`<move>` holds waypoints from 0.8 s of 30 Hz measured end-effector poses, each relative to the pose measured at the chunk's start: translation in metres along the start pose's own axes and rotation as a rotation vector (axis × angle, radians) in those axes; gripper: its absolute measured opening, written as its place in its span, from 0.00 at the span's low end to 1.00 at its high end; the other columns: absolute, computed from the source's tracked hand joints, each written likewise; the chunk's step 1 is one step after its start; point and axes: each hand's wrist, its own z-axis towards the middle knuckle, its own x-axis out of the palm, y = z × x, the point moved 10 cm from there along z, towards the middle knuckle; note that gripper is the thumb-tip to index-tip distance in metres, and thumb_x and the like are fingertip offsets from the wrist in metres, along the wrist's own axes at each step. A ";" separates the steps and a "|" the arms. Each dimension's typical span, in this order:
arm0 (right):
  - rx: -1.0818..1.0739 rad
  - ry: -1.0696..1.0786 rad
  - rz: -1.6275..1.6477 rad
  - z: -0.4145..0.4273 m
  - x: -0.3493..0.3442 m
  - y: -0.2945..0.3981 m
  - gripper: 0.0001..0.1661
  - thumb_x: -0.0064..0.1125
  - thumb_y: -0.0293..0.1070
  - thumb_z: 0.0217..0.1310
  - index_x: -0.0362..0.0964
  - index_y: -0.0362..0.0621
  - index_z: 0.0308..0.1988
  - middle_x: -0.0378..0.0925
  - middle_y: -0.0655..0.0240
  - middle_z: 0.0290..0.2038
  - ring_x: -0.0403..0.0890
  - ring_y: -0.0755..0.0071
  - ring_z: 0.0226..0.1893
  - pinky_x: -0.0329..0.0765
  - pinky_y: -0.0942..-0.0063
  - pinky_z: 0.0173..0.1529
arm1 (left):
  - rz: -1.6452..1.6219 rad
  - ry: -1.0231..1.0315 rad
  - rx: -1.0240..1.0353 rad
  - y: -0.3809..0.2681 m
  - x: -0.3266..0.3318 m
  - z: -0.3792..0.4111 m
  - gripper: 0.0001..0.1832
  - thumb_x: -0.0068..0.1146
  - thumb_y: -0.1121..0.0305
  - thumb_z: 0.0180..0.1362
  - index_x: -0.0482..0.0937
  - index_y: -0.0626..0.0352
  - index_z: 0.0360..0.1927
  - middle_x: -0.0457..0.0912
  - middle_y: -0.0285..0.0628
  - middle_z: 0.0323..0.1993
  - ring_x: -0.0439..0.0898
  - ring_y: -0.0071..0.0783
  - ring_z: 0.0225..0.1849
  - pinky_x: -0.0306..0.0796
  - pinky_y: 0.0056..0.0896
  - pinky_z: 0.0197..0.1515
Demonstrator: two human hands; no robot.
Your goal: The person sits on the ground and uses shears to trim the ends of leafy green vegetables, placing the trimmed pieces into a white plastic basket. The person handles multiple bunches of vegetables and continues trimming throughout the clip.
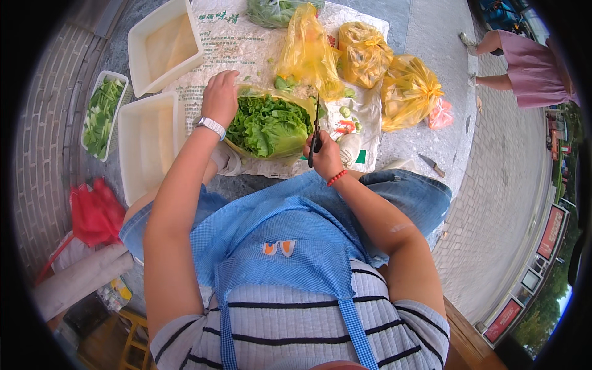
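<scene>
Green leaf lettuce (267,122) fills an opened yellow plastic bag (282,159) lying in front of me. My left hand (221,99) is at the bag's upper left edge, its back towards me and its fingers pointing up and away. Whether it pinches the plastic is hidden. In my right hand (325,155) are black-handled scissors (316,138), held along the bag's right side with the blades pointing away from me. Just beyond the lettuce lies a thin yellow plastic bag (307,55) with some contents showing through.
Two cream plastic tubs (150,138) and a white basket of cut greens (104,118) stand left. Tied yellow bags (409,92), a small pink bag (440,113) and a knife (432,165) lie right. Scraps litter the printed sheet (222,55). A person (532,69) is at upper right.
</scene>
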 end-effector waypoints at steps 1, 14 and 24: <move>-0.009 -0.010 0.038 -0.001 -0.002 0.005 0.14 0.65 0.32 0.52 0.70 0.39 0.37 0.79 0.55 0.27 0.83 0.57 0.28 0.78 0.67 0.35 | -0.101 0.077 0.143 -0.045 0.006 -0.001 0.13 0.54 0.74 0.59 0.76 0.60 0.48 0.80 0.47 0.45 0.77 0.49 0.48 0.70 0.42 0.54; -0.175 -0.001 0.023 -0.009 -0.008 0.009 0.12 0.63 0.30 0.53 0.67 0.39 0.35 0.73 0.51 0.25 0.75 0.50 0.25 0.72 0.62 0.32 | 0.208 0.587 0.629 -0.153 0.162 -0.088 0.19 0.56 0.62 0.52 0.80 0.60 0.46 0.75 0.50 0.48 0.67 0.48 0.61 0.53 0.51 0.68; -0.290 -0.044 0.034 -0.004 -0.004 0.029 0.12 0.61 0.30 0.53 0.66 0.39 0.34 0.70 0.51 0.24 0.72 0.46 0.24 0.69 0.60 0.30 | 0.319 0.702 0.396 -0.090 0.132 -0.077 0.39 0.69 0.54 0.41 0.71 0.56 0.58 0.73 0.47 0.53 0.68 0.46 0.61 0.44 0.59 0.72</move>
